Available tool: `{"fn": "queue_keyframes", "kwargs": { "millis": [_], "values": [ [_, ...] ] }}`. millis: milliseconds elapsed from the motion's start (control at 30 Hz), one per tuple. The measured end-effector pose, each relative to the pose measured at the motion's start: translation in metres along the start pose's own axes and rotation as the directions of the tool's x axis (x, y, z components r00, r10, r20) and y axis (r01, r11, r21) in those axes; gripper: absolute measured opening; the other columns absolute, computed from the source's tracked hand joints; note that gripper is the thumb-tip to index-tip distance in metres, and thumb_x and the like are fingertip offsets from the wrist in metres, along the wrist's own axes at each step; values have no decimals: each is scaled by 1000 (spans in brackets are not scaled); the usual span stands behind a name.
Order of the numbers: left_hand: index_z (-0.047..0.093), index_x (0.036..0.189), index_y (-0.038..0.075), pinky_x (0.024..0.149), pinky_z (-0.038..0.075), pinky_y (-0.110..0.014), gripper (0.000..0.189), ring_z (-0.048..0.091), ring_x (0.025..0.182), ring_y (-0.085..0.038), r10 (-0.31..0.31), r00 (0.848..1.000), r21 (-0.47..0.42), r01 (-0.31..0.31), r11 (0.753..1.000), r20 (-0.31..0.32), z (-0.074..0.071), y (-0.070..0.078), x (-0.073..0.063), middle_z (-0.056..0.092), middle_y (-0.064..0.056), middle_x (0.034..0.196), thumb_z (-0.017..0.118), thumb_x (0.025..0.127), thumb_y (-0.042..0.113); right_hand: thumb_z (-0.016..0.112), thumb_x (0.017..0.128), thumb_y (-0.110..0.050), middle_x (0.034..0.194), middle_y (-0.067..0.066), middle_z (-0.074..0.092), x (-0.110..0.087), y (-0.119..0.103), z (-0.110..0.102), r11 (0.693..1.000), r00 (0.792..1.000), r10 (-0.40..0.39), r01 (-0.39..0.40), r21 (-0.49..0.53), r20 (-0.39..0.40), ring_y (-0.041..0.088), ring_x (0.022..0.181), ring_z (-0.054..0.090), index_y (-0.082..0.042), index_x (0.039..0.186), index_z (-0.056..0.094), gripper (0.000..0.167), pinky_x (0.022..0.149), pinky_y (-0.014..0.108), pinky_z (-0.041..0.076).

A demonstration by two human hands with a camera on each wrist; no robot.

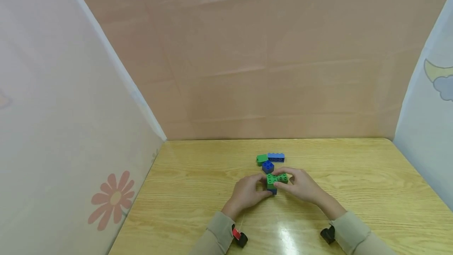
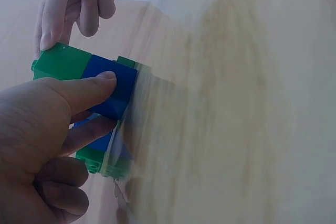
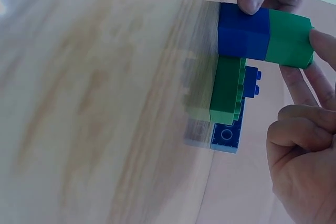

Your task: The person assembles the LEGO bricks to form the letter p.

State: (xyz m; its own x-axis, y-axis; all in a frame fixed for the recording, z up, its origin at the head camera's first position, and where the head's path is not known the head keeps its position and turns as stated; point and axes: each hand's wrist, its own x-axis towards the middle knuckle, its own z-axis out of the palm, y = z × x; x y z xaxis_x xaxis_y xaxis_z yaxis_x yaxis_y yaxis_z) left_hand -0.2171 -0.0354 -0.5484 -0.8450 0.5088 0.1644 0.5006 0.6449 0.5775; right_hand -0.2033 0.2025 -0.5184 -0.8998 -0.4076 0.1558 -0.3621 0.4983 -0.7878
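Observation:
My left hand (image 1: 245,193) grips a blue brick (image 2: 110,85), with the thumb lying along one face. On top of this brick, with no visible gap, sits a green brick (image 3: 290,38). The right hand (image 1: 301,184) pinches that upper green brick between thumb and finger. Another green brick (image 3: 227,90) lies studs up on the table beside the blue one; I cannot tell whether they touch. Parts of both held bricks are hidden by the fingers.
Just beyond the hands are a small blue brick (image 1: 267,167), a green brick (image 1: 262,159) tipped on its side and a long blue brick (image 1: 276,157) showing its hollow underside. A wooden table (image 1: 191,184) carries everything, with a fabric wall (image 1: 226,101) at its back edge.

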Motion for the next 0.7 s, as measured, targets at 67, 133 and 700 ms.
{"fn": "queue_keyframes", "kwargs": {
  "millis": [67, 133, 700],
  "values": [
    [72, 121, 28, 90, 52, -28, 35, 64, 107, 0, 4, 1000, 4, -4, 1000, -1, 0, 0, 1, 70, 21, 114, 81, 91, 43, 76, 96, -39, 109, 1, 75, 0, 0, -1, 1000, 1000, 6, -5, 7, -1, 0, 43, 26, -22, 125, 71, 34, 40, 20, 30],
    [72, 121, 27, 90, 53, -28, 35, 64, 106, 0, 9, 1000, 8, -9, 1000, -2, -1, -1, 1, 70, 20, 113, 81, 91, 42, 75, 96, -39, 113, 2, 74, 1, 1, -1, 1000, 1000, 5, -5, 14, 3, 0, 43, 26, -23, 126, 70, 34, 40, 21, 31],
    [71, 120, 28, 90, 52, -30, 36, 63, 106, 1, -22, 1000, 0, 22, 1000, -4, -1, -4, 1, 68, 22, 111, 81, 90, 45, 72, 100, -31, 126, 13, 69, 7, 5, -12, 996, 1000, 2, -1, 87, -18, 1, 47, 27, -8, 135, 65, 43, 45, 24, 35]
  ]
}}
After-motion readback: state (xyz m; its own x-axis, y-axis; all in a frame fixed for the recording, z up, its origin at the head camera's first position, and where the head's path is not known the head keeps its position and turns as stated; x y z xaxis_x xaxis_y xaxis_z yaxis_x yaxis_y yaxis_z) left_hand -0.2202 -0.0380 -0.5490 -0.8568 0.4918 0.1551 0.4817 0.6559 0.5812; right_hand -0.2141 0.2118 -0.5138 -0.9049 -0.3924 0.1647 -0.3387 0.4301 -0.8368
